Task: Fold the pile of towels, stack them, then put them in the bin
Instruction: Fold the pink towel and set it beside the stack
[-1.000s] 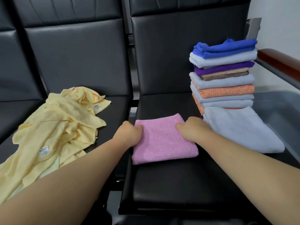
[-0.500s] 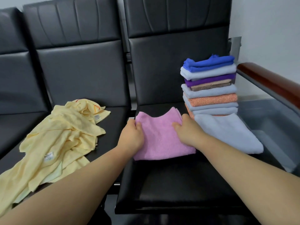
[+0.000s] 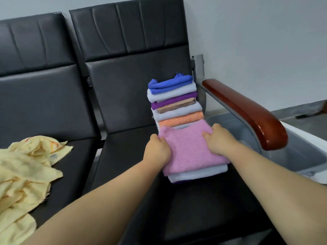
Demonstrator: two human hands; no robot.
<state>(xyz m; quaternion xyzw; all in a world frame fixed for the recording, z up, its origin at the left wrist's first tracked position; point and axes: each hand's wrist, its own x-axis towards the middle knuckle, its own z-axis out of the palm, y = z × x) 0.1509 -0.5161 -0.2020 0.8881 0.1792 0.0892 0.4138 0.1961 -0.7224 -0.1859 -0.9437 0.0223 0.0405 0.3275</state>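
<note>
Two hands hold one folded pink towel over a pale one on a black seat.

The left hand (image 3: 158, 149) curls its fingers round the near-left edge of the pink towel (image 3: 189, 151), and the right hand (image 3: 218, 140) grips its far-right corner, fingers bent and closed on the cloth. The towel is a fluffy terry square, its far edge buckled up between the two sets of fingers. Directly under the fingers lies one pale towel (image 3: 200, 174), flat and soft, with a purple sliver beneath it. Just beyond the fingertips stands one stack (image 3: 175, 99) showing six folded layers: one blue, two pale, one purple, one tan-brown, one speckled orange. Right of the right fingers are a glossy, rounded wooden armrest (image 3: 247, 112) and one grey plastic bin (image 3: 309, 156). Well left of the left fingers lies crumpled thin yellow cloth (image 3: 26, 170) on the smooth leather-like seat (image 3: 194, 209).
</note>
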